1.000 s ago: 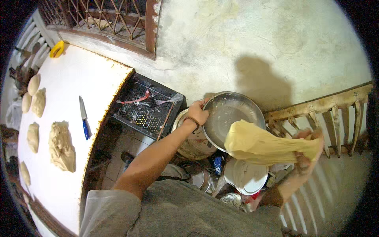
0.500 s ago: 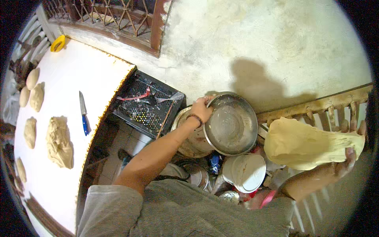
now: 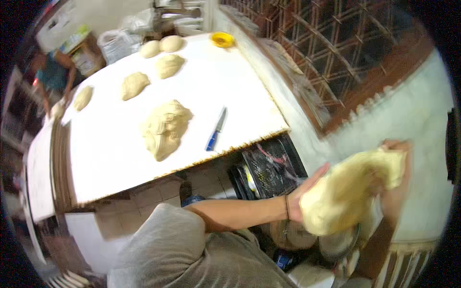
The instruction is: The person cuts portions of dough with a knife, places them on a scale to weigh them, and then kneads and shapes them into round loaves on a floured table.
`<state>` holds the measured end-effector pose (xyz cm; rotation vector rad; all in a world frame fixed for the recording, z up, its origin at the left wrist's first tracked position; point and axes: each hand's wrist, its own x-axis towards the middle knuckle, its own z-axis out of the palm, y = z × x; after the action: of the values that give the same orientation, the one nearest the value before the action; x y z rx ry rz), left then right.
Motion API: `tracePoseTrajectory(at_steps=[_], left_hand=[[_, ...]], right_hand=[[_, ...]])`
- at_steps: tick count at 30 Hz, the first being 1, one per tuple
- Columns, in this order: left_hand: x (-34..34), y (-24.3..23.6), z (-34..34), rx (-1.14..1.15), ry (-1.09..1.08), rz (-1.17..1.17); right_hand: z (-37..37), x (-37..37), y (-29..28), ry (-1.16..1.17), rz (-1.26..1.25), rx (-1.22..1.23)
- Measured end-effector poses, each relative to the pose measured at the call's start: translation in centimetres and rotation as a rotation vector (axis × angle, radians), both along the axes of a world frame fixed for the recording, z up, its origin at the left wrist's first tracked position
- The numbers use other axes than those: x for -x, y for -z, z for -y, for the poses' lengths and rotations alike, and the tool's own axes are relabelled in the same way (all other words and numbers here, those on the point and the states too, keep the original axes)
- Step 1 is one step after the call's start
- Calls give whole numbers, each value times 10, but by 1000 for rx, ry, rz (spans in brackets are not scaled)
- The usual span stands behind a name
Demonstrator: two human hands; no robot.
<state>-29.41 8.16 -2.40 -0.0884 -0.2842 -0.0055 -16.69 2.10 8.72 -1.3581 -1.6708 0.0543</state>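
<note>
A large pale-yellow piece of dough (image 3: 336, 197) is held up between my two hands on the right, smeared by motion. My left hand (image 3: 307, 185) grips its left end, the thumb showing and the other fingers hidden by the dough. At the upper right end, my right hand (image 3: 398, 148) is closed around the dough. Over on the white table, a big rough lump of dough (image 3: 165, 127) lies left of a knife (image 3: 217, 129) with a blue handle. Smaller dough pieces (image 3: 135, 85) are spread farther back.
A yellow bowl (image 3: 222, 40) stands at the table's (image 3: 110, 158) far right corner. Below the near edge sits a black crate (image 3: 276, 161). A grated window (image 3: 331, 57) is in the right wall. Another person (image 3: 55, 77) is at the table's far left.
My view has swung left toward the table. My left hand has let go of the metal basin and now holds the dough along with my right hand, which has carried it over.
</note>
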Motion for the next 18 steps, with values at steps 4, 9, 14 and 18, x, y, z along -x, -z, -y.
tracePoseTrajectory(at_steps=[4,9,14,18], left_hand=[[132,49,-63,29,-398,-96],[315,105,-122,128,-996,-204],[575,138,-202,-195,-1964,-586],[715,63,-264,-564,-2385,-1042]], right_hand=[[-67,128,34,-314,773,433],[-104,243,86,-484,616,674],[-154,285,156,-213,17,766],[-166,244,259,85,-182,985]])
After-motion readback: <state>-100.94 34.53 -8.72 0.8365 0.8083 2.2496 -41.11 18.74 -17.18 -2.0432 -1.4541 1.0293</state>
